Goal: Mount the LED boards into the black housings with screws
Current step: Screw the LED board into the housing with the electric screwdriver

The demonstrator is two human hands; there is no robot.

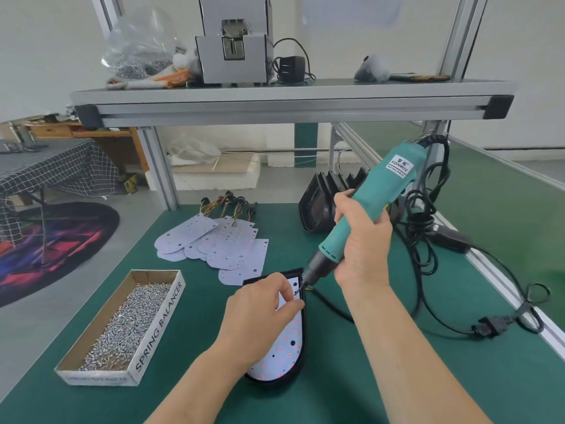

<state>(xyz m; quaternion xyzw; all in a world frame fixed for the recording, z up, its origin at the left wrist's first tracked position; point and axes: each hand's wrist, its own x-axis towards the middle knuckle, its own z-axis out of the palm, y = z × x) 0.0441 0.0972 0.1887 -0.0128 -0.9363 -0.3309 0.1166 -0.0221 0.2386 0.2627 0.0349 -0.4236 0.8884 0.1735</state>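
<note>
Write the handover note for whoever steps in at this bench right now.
Left hand pinches what looks like a screw under the screwdriver tip.
Right hand grips the screwdriver, tilted, bit down.
One board sits in its housing.
No driven screws can be made out.
Left to do: fasten this board, then the loose boards and spare housings behind.
Screw box sits at left.

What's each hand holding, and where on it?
Right hand grips the screwdriver round its lower teal body. Left hand pinches something tiny at the bit tip, likely a screw; too small to confirm.
</note>
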